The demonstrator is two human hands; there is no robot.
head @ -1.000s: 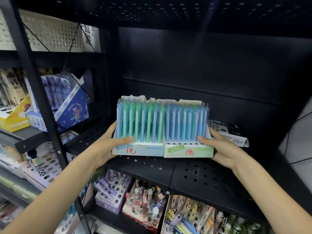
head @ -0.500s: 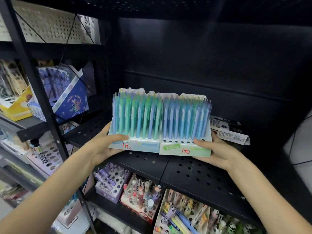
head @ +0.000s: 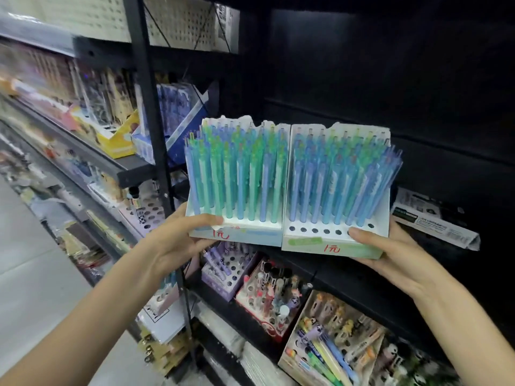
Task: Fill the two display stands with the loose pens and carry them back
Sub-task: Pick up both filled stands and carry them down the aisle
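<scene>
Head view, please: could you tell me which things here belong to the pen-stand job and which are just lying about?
Part of the job:
left display stand, held by the left hand
right display stand, held by the right hand
pens standing in both

Just lying about:
folded printed leaflet on the black shelf
character pen boxes below
blue box behind the post

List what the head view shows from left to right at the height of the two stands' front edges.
Left hand → left display stand with green-blue pens → right display stand with bluer pens → right hand → folded printed packet on the dark shelf.
</scene>
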